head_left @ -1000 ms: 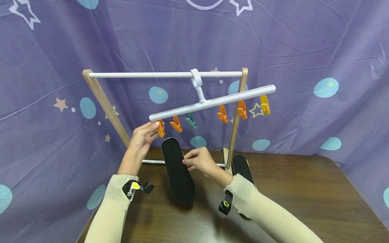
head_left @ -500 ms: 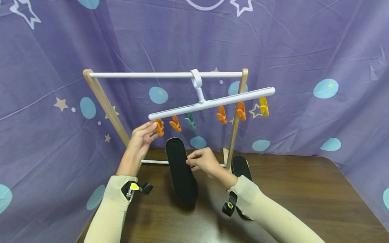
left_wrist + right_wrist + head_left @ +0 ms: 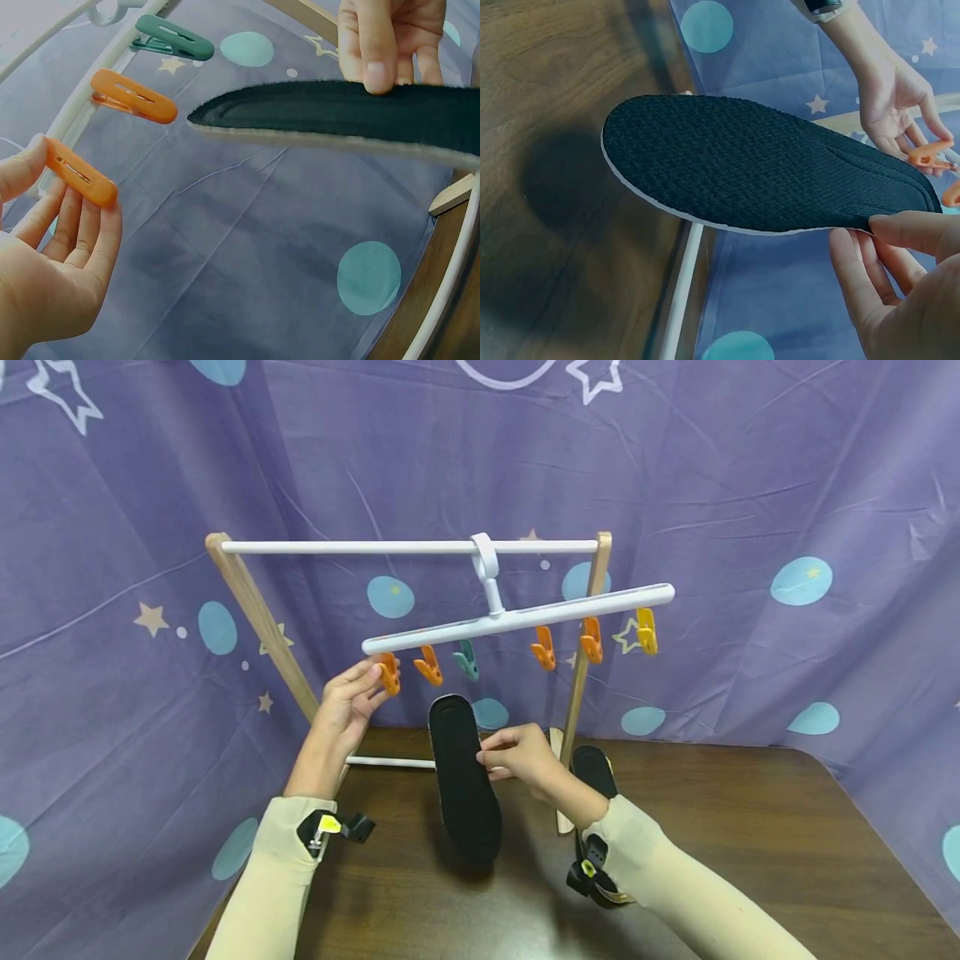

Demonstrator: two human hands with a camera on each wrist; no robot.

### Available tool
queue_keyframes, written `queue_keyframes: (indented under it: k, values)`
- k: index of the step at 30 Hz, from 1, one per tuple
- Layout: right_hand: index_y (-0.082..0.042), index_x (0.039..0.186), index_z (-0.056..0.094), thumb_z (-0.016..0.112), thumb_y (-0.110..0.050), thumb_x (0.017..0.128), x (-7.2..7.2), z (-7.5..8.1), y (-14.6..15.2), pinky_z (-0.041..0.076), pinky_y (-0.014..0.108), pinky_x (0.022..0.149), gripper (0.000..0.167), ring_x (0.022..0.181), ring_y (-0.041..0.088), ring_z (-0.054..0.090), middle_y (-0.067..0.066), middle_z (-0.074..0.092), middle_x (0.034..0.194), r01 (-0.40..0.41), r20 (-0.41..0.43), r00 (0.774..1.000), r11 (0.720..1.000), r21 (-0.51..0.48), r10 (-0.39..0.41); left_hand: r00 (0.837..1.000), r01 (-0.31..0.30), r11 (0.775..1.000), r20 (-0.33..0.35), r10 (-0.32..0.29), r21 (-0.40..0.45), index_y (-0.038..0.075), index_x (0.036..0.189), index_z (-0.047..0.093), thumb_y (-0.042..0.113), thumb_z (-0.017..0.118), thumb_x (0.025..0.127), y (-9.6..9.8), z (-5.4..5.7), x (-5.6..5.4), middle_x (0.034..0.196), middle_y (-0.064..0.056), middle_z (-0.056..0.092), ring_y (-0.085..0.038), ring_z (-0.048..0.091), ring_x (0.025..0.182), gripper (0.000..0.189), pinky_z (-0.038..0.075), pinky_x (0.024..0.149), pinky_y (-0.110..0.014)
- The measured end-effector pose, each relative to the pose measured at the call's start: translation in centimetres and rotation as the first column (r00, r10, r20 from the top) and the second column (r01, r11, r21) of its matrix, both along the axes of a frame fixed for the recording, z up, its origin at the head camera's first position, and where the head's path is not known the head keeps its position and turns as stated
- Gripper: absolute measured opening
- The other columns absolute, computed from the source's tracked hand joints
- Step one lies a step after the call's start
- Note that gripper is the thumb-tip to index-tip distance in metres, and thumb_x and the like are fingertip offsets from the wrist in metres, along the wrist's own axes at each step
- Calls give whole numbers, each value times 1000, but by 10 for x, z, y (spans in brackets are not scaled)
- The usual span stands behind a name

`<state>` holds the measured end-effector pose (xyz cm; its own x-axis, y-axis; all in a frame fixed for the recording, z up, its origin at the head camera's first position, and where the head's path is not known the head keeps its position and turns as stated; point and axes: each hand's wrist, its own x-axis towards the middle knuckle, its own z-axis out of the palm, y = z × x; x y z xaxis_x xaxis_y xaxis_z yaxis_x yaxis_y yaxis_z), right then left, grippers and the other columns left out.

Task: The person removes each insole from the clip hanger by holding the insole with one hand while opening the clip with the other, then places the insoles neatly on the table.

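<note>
My left hand (image 3: 348,706) pinches the leftmost orange clothespin (image 3: 389,674) between thumb and fingers. That clip hangs at the lower end of a tilted white hanger (image 3: 442,632); its tips look closed in the left wrist view. In my right hand (image 3: 525,756), thumb and fingers pinch the side edge of a black insole (image 3: 463,777). The insole is held in the air, below the clips and apart from them. Its pale underside edge (image 3: 300,137) shows in the left wrist view, and its textured black face (image 3: 727,161) in the right wrist view.
The hanger hooks over the white rail (image 3: 337,547) of a wooden-legged rack (image 3: 262,618). More clips hang from it: orange ones (image 3: 428,666), a green one (image 3: 466,659) and a yellow one (image 3: 647,631). A second black insole (image 3: 594,770) lies on the brown table (image 3: 750,827), partly behind my right arm.
My right hand has carried the insole to the right. The hanger's right end has dipped slightly, and the clips have shifted a little left. My left hand keeps its pinch on the orange clothespin.
</note>
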<state>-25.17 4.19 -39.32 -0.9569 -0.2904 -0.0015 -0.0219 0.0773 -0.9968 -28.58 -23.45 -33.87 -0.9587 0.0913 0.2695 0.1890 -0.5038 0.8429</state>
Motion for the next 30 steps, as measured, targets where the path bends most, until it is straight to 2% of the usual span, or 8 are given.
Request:
queue_keyframes:
  k: [5,12,20,26,30]
  values:
    - [15,102,71,73,5,88,0,3,11,65,40,75,18,77,10,69,7,71,94,0,-4,1000,1000,-25,0,1000,1,1000,-27,-1,19,11,105,77,4,57,103,0,-1,0,106,-2,78,-15,73,103,22,60,88,-27]
    - [14,104,71,72,3,89,2,6,30,64,42,78,19,81,12,71,10,71,98,-5,3,1000,1000,1,5,999,-13,999,-36,15,44,10,102,76,5,57,103,0,0,0,105,-2,77,-16,72,104,21,60,86,-27]
    - [12,107,72,74,-1,90,2,6,53,64,37,77,21,80,12,70,9,72,99,15,-6,1000,1000,24,-15,999,-18,996,-37,21,85,9,104,76,4,56,103,1,2,-2,103,-4,78,-16,73,103,21,60,85,-26]
    - [13,109,70,72,-1,92,2,7,69,64,38,79,22,79,11,69,9,73,98,16,-11,1000,999,42,-16,999,-14,996,-40,17,84,10,104,76,4,54,103,1,2,-3,103,-4,78,-15,73,101,23,59,86,-27]
    - [14,112,69,71,-1,93,3,7,79,64,36,77,24,79,10,70,12,72,105,28,-6,1000,998,56,-28,999,-18,997,-36,21,81,11,104,76,4,55,103,1,3,-3,103,-4,78,-15,73,102,22,59,87,-27]
